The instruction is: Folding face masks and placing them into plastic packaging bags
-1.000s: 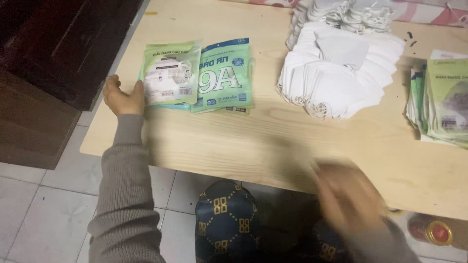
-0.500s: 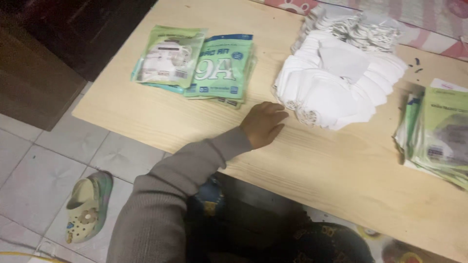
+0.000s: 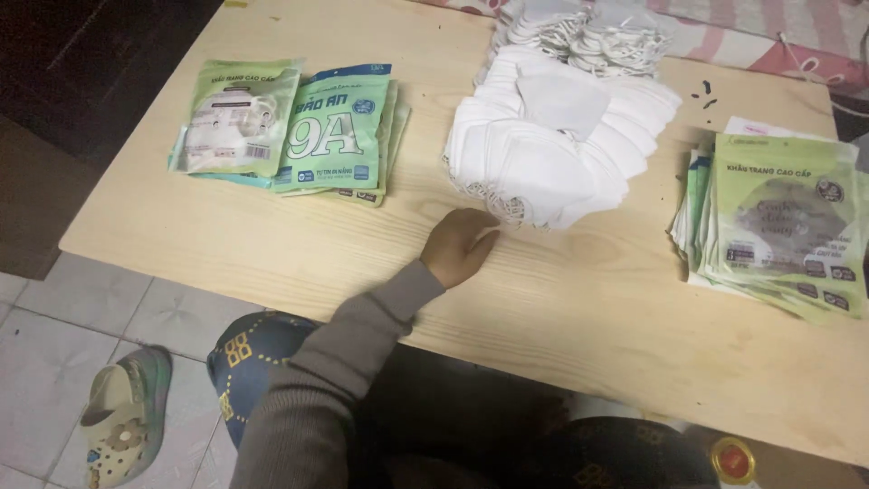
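one hand (image 3: 460,246), in a grey-brown sleeve, is laid on the pale wooden table (image 3: 272,244), its fingers (image 3: 484,237) loosely curled and touching the near edge of the heap of white face masks (image 3: 552,158); nothing is gripped. which hand it is cannot be told, and no other hand is seen. green packets (image 3: 290,131) are stacked well apart at the far left, another green stack (image 3: 783,222) at the right. a sandal (image 3: 122,426) is seen on the tiled floor.
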